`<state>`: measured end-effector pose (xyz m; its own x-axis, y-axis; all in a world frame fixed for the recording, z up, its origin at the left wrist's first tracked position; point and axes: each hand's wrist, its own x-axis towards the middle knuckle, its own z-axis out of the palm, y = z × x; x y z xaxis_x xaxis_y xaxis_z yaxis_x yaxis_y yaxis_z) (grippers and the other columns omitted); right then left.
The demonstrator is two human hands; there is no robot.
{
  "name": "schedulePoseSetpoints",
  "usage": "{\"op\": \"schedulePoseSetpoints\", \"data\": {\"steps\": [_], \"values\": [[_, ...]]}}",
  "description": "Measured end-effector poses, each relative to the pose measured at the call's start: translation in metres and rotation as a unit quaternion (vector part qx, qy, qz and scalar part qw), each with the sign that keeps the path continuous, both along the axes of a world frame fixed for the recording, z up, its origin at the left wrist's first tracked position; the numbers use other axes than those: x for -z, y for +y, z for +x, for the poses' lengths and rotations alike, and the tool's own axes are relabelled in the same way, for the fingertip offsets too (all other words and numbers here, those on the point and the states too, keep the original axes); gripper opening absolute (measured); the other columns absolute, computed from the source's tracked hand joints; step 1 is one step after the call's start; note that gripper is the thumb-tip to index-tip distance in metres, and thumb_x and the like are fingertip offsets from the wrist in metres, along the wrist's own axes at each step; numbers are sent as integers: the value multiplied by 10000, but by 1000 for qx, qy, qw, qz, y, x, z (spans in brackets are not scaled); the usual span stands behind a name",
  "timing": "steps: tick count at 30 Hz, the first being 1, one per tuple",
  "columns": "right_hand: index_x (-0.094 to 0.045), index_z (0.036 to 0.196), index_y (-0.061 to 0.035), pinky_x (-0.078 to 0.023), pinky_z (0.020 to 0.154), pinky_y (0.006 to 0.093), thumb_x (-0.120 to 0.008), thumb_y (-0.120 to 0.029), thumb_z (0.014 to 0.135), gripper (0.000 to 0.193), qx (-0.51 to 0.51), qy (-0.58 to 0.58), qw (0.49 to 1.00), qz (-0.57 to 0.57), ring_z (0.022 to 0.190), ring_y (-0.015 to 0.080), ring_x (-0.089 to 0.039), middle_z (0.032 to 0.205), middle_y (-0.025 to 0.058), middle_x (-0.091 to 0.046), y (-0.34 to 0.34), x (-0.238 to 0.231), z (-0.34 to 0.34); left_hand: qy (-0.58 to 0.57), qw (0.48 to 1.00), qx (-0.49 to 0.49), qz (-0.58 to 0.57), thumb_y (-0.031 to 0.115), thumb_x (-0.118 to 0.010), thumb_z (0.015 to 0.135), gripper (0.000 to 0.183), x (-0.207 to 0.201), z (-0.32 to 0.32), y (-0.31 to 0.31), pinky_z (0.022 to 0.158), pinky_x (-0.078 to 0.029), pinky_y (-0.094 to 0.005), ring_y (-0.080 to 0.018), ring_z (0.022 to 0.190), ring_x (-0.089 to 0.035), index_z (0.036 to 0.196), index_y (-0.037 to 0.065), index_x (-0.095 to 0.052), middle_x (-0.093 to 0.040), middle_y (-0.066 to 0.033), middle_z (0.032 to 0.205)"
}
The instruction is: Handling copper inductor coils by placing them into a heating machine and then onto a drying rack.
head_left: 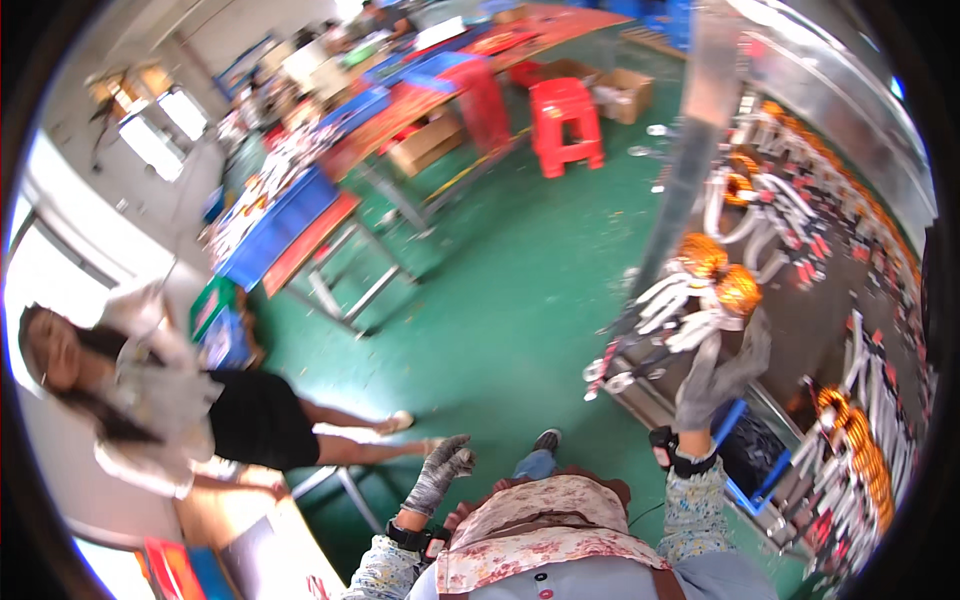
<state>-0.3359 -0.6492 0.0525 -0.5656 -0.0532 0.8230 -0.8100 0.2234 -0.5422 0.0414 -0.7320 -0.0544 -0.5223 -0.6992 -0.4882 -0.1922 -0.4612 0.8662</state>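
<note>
My right hand (pixel 715 385), in a grey glove, reaches up over the metal rack at the right. Its thumb and fingers close on the lower side of an orange copper coil (pixel 739 291) with white-sleeved leads. A second copper coil (pixel 702 256) sits against it, its white leads (pixel 662 305) spreading left toward the rack's edge. Motion blurs the fingertips. My left hand (pixel 441 474), also gloved in grey, hangs low in front of me, fingers curled, with nothing visible in them.
More coils (pixel 862 455) line the metal rack (pixel 800 335). A blue bin (pixel 752 455) sits at its near side. Left stands a person (pixel 160 390) by a wooden table (pixel 215 515). Farther off are a red stool (pixel 565 125) and workbenches with blue bins (pixel 285 225).
</note>
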Motion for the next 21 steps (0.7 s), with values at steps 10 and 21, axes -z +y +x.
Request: {"op": "schedulePoseSetpoints", "data": {"steps": [10, 21], "values": [[-494, 1107, -108, -389, 910, 423, -562, -271, 827, 331, -673, 118, 478, 552, 1054, 274, -514, 1095, 98, -559, -32, 53, 204, -6, 964, -261, -43, 258, -575, 902, 437, -32, 114, 107, 802, -481, -276, -126, 905, -577, 1255, 27, -464, -598, -54, 989], [-520, 1145, -141, -383, 937, 446, -539, -426, 815, 436, -553, 276, 370, 693, 1078, 306, -530, 1122, 124, -582, -13, 85, 333, 41, 897, -428, -100, 306, -574, 902, 400, -44, 221, 216, 793, -451, -248, -66, 861, -522, 1221, 71, -522, -585, 17, 927]]}}
